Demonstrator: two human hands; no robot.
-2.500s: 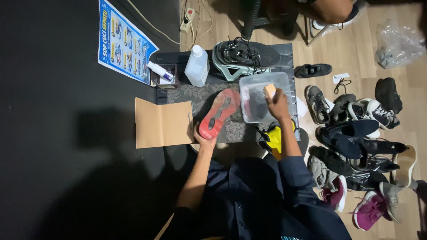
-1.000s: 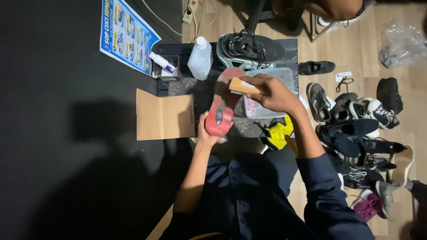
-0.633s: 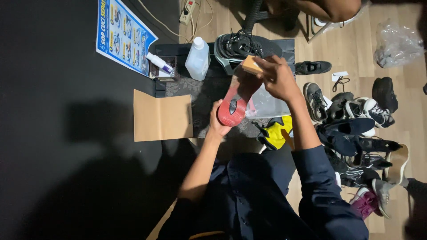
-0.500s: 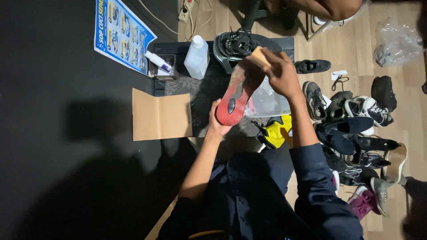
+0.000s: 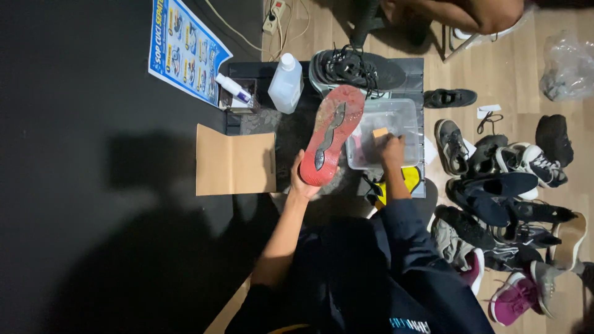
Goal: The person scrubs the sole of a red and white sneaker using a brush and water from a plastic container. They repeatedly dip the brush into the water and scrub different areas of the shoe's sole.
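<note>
**Red-soled shoe held up beside the clear tub**

Wooden floor [image 5: 501, 68] on the right and a black mat [image 5: 93, 185] on the left frame your work spot, with the clear plastic tub [image 5: 383, 133] as the landmark in the middle. Your left hand [image 5: 302, 185] has its grip closed around the heel end of the shoe [image 5: 331, 133], just left of the tub, its red sole turned up toward you and its toe pointing away. Your right hand [image 5: 392, 148] reaches into the tub, fingers closed on a small tan brush [image 5: 380, 132] down inside it. Behind the tub lies a dark sneaker [image 5: 356, 68] with loose laces. Left of that sneaker stands a white bottle [image 5: 286, 83], and farther left a blue poster [image 5: 185, 49] lies flat. A cardboard sheet [image 5: 235, 159] sits left of the shoe. To the right of the tub, a heap of shoes [image 5: 501, 179] spreads over the floor.
</note>
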